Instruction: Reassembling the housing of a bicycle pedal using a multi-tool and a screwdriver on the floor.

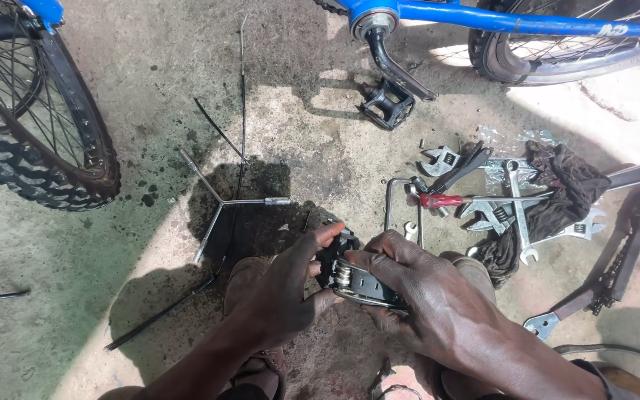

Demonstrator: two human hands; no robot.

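Observation:
Both of my hands hold a small black bicycle part point(355, 280) with a metal spring and steel plates, just above my shoes. My left hand point(284, 289) grips its left end, thumb on top. Wrapped over the right side of the part is my right hand point(424, 296), its fingers curled around the steel plate. Much of the part is hidden under my fingers.
A blue bicycle frame point(512, 22) with its crank and black pedal point(387, 102) stands ahead, and a knobby wheel point(31, 141) is at the left. A three-way socket wrench point(220, 201) lies on the concrete. Wrenches, a red-handled screwdriver point(446, 200) and a dark rag point(557, 192) lie at the right.

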